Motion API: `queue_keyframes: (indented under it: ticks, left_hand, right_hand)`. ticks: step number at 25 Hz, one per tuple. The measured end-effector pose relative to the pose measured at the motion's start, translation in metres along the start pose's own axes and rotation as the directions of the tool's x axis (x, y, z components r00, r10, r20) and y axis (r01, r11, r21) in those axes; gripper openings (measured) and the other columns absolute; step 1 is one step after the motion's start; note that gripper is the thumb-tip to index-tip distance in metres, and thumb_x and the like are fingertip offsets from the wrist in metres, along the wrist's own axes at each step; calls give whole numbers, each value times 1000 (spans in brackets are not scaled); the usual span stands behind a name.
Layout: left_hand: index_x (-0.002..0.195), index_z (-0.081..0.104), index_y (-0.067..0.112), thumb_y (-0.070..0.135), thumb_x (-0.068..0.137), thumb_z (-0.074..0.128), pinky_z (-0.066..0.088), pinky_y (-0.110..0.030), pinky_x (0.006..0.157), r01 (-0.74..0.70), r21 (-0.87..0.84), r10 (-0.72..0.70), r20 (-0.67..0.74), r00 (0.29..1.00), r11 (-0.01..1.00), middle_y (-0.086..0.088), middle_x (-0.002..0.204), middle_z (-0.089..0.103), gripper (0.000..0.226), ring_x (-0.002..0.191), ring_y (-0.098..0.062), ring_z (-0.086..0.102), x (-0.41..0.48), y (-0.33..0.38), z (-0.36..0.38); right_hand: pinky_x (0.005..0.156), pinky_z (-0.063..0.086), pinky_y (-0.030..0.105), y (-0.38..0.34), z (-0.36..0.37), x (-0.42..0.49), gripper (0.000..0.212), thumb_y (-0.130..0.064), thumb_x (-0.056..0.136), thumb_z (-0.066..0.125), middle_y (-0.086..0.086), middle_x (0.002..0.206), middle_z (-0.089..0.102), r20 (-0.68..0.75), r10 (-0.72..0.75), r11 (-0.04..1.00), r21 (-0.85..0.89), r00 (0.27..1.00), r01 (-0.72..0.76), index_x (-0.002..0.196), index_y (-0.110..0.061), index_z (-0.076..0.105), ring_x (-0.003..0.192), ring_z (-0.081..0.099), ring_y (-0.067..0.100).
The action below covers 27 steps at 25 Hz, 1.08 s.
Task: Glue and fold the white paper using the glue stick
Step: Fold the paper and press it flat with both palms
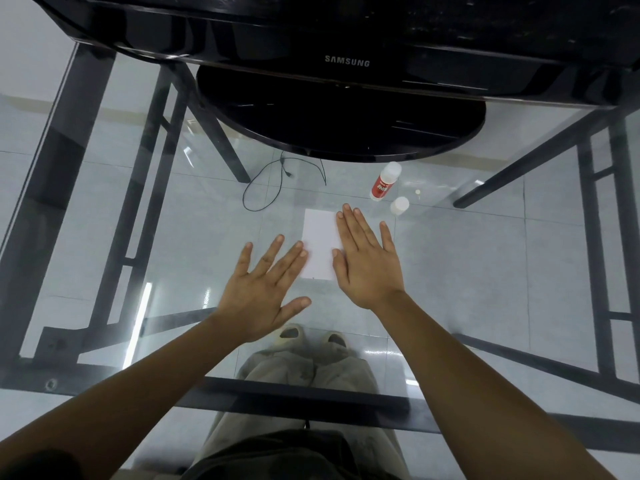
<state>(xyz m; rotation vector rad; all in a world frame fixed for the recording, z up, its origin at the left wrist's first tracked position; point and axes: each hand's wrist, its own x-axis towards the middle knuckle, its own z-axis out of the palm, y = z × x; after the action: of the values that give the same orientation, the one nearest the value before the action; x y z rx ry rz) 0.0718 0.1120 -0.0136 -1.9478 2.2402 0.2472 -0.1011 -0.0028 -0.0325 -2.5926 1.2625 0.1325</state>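
Note:
A small white paper (320, 242) lies flat on the glass table (485, 258), a narrow upright rectangle. My right hand (365, 261) lies flat with straight fingers over the paper's right edge. My left hand (268, 289) is spread flat, its fingertips touching the paper's left edge. A glue stick (382, 183) with a red and white label lies on its side beyond the paper to the right, apart from both hands. A white cap (399, 205) stands just to the right of it.
A black Samsung monitor (346, 60) on a round black base (339, 123) stands at the far side of the table. A thin black cable (273, 181) shows through the glass. Black table frame bars (304, 396) run below, with my legs and feet visible.

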Motion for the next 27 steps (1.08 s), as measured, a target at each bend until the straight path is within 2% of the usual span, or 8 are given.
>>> queue_keyframes:
  ticks: [3, 6, 9, 13, 17, 21, 24, 27]
  left_hand:
    - [144, 16, 13, 59, 91, 5, 10, -55, 108, 51, -56, -50, 29, 998, 997, -5, 151, 15, 72, 139, -27, 8, 7, 16, -6]
    - [144, -6, 21, 62, 87, -5, -7, -48, 110, -9, -56, 12, 50, 999, 998, 0, 154, -1, 70, 139, -22, -12, 10, 10, 0]
    - [140, -19, 25, 63, 84, -11, -16, -41, 109, 112, -115, -109, 35, 993, 987, 8, 149, -19, 68, 137, -16, -25, 17, 0, -1]
    - [142, -17, 25, 57, 86, -9, -15, -41, 111, 53, -116, -49, 33, 998, 992, 6, 154, -12, 65, 137, -13, -25, 31, 5, -3]
    - [140, -16, 25, 54, 86, -15, -10, -43, 111, 161, -152, -164, -4, 986, 975, 10, 148, -14, 61, 137, -14, -23, 41, -3, -6]
    - [138, -22, 26, 49, 90, -10, -13, -42, 110, 151, -151, -152, 5, 988, 977, 10, 150, -16, 54, 136, -14, -27, 49, 5, -3]
    - [141, -15, 24, 43, 94, 1, -8, -43, 112, 257, -165, -261, -4, 965, 952, 7, 156, -6, 54, 142, -19, -15, 60, 3, -2]
    - [142, -15, 21, 41, 95, 5, -7, -42, 111, 286, -214, -293, 1, 956, 934, 4, 157, -4, 54, 142, -18, -15, 60, 8, 1]
  right_hand:
    - [112, -13, 39, 0, -1, 0, 61, -48, 93, 6, -1, 157, -1, 3, -1, 1000, -5, 1000, 1, 146, -20, -3, 140, -13, 12]
    - [111, -13, 39, -1, 1, 0, 61, -48, 92, 6, -1, 157, 0, 2, -1, 1000, -11, 1000, 1, 146, -20, -3, 141, -11, 13]
    - [112, -13, 39, 0, 1, 1, 60, -46, 93, 7, -1, 157, 0, -3, 0, 1000, -8, 1000, 0, 146, -20, -2, 140, -12, 12]
    - [112, -12, 39, 0, 0, -1, 59, -45, 94, 8, -1, 157, 0, -5, -7, 1000, -13, 1000, 7, 146, -19, -2, 140, -12, 12]
    - [112, -12, 39, 0, -1, -1, 59, -45, 94, 7, -1, 157, 0, -11, -6, 1000, 7, 1000, 6, 146, -19, -2, 141, -11, 11]
    - [113, -11, 39, 1, 0, -2, 58, -43, 95, 9, -1, 157, 0, -9, -8, 1000, 1, 1000, 8, 146, -19, -2, 140, -12, 10]
    - [113, -11, 39, 0, 0, -1, 58, -43, 94, 8, -1, 157, 1, -12, -2, 1000, -1, 1000, 2, 146, -19, -2, 140, -12, 10]
    - [112, -13, 39, 0, 0, -1, 59, -43, 94, 6, -1, 157, -1, 2, -1, 1000, -11, 1000, 1, 146, -18, -4, 139, -15, 10]
